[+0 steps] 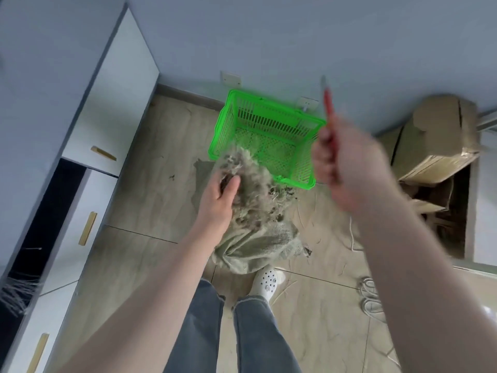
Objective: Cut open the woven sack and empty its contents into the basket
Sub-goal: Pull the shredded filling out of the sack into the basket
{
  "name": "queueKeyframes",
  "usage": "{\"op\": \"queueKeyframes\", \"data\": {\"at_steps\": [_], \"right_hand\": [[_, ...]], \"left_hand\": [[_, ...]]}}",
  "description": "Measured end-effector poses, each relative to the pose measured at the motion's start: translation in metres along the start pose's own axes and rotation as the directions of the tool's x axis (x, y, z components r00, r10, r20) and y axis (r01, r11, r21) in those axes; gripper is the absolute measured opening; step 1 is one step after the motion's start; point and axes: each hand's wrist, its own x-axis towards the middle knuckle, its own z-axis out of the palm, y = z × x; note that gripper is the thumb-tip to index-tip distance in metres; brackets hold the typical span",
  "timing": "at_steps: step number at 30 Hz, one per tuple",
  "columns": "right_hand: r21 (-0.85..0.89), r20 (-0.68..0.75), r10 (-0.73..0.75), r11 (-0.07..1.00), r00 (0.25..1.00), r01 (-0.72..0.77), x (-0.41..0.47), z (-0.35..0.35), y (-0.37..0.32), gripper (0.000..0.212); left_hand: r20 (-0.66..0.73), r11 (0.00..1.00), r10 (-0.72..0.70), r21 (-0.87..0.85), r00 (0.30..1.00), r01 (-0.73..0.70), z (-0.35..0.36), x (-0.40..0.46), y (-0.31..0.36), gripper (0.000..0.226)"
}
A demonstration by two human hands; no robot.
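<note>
The woven sack slumps on the floor just in front of the person's feet, its frayed, cut-open mouth pointing toward the green basket, so the contents have only a short way to travel. The left hand rests on the ragged top edge with fingers curling into the loose fibres, apparently to steady or lift the opening. The right hand is clenched around a red-handled knife, blade tip raised up and away from the sack, likely to keep the edge clear of the other hand. The basket sits empty against the wall, touching the sack's mouth. Blur hides the blade's detail.
</note>
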Motion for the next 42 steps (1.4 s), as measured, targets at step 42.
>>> {"op": "queueKeyframes", "data": {"at_steps": [42], "right_hand": [[-0.502,-0.125,-0.316,0.838,0.941,0.214,-0.014,-0.009,0.084,0.033]], "left_hand": [[0.120,0.841,0.273,0.452,0.955,-0.297,-0.005,0.027,0.037,0.009]]}}
